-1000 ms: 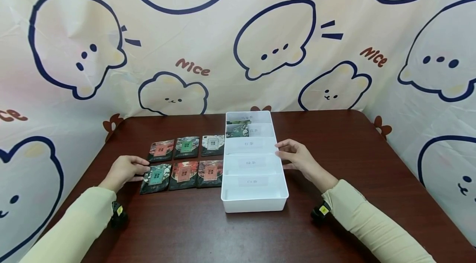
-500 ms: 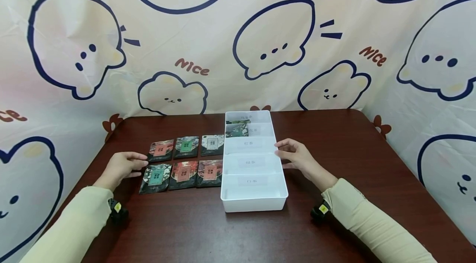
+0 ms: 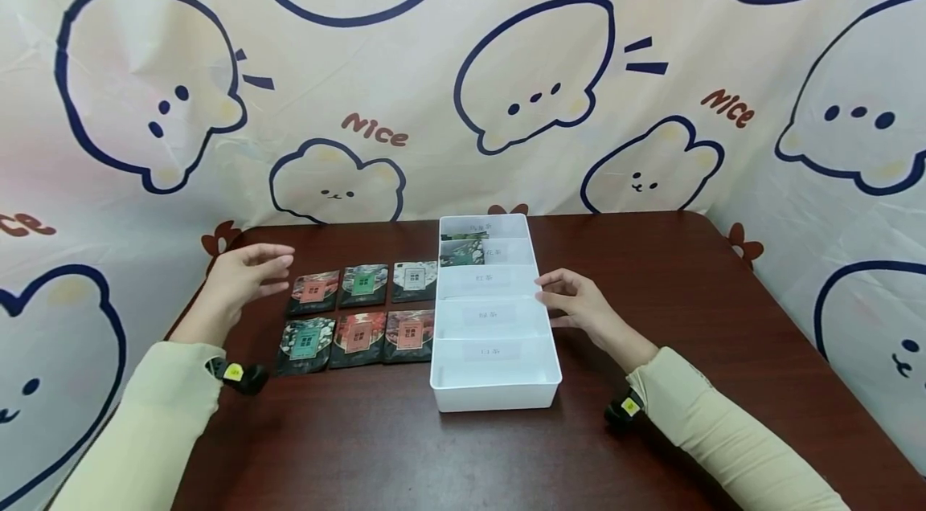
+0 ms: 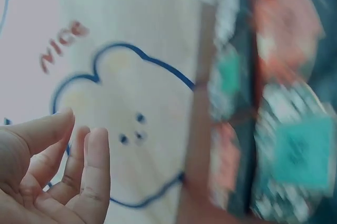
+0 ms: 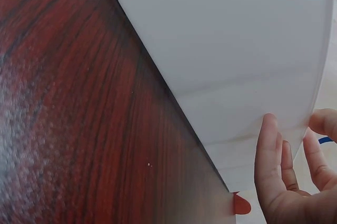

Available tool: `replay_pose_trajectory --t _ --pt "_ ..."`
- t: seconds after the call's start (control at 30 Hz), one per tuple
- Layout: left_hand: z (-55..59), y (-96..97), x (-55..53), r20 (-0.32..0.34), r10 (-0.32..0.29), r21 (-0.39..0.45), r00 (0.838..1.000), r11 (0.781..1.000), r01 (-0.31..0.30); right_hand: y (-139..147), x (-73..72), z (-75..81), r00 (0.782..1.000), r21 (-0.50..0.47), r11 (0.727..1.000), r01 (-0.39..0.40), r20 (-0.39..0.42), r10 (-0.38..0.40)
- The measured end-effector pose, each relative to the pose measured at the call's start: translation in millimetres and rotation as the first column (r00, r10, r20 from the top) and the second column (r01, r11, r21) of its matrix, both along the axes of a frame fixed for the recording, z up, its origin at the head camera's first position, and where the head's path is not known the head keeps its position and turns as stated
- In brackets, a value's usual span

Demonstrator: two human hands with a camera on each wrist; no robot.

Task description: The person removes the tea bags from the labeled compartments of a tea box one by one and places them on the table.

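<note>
My left hand [image 3: 242, 276] is raised over the table's left side, fingers loosely bent, holding nothing; in the left wrist view the hand [image 4: 66, 171] shows fingertips apart. Just right of it lie two rows of dark tea sachets. The back row has a red-label sachet [image 3: 314, 292], a green-label sachet [image 3: 363, 284] and a white-label sachet [image 3: 415, 282]. Nearer are a teal-label sachet [image 3: 305, 345] and two red-label sachets [image 3: 358, 339]. My right hand [image 3: 582, 306] touches the right wall of a white divided box [image 3: 495, 398] with its fingertips.
Labelled compartments run the box's length. Green-patterned sachets [image 3: 461, 253] stand in its far end, partly hidden by dividers. The box sits right beside the sachet rows on a dark wooden table [image 3: 347, 447]. A cartoon-printed cloth [image 3: 427, 93] hangs behind and at both sides.
My left hand has left the teal-label sachet's edge and moved up and away, past the back red-label sachet. The right hand and box have stayed in place.
</note>
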State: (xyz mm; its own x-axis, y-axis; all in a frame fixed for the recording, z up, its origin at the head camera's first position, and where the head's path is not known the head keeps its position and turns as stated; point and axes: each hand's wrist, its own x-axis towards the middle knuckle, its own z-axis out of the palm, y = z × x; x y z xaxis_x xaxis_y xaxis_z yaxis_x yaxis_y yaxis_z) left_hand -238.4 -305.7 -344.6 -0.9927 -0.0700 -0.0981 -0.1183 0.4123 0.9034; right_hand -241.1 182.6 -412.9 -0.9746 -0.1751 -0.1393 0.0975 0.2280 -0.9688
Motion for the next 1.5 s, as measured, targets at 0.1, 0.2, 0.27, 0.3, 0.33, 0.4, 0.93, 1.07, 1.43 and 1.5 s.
replay_pose_trajectory --t 0.1,0.2,0.27,0.3,0.33,0.4,0.93,1.07,1.43,1.5 --pt "11.3 16.3 -2.8 -0.045 -0.017 0.018 0.999 1.000 0.018 0 1.1 0.9 1.000 0.003 1.000 0.011 0.006 -0.011" --pt "20.1 35.3 -4.6 -0.081 -0.040 0.016 0.996 0.999 0.042 0 1.7 1.3 1.000 0.004 1.000 0.014 0.010 -0.014" --pt "25.1 48.4 -6.8 -0.091 -0.065 0.035 0.994 0.997 0.068 0 1.6 1.3 1.000 0.004 1.000 0.016 0.011 -0.016" --pt "27.9 55.2 -7.9 -0.095 -0.079 0.041 0.992 0.996 0.083 -1 1.6 1.3 1.000 0.004 1.000 0.016 0.011 -0.016" --pt "30.5 62.2 -9.3 -0.099 -0.095 0.051 0.990 0.994 0.100 -1 1.4 1.2 1.000 0.006 1.000 0.016 0.009 -0.016" --pt "35.6 76.1 -13.2 -0.108 -0.126 0.074 0.986 0.988 0.134 -1 1.2 1.0 1.000 0.006 1.000 0.016 0.007 -0.016" --pt "14.2 159.6 -52.7 -0.054 -0.250 0.127 0.967 0.958 0.255 -1 -1.2 -3.1 1.000 -0.011 1.000 0.012 0.005 -0.012" --pt "-1.3 166.9 -58.6 -0.007 -0.238 0.084 0.971 0.968 0.238 0 -0.9 -2.6 1.000 -0.011 1.000 0.009 0.003 -0.009" --pt "-31.8 178.9 -63.5 0.068 -0.220 0.048 0.973 0.975 0.217 0 -0.2 -2.3 1.000 -0.012 1.000 0.010 0.003 -0.010" --pt "-33.4 180.8 -63.1 0.073 -0.221 0.069 0.973 0.974 0.216 0 0.2 -1.7 1.000 -0.011 1.000 0.011 0.001 -0.011"
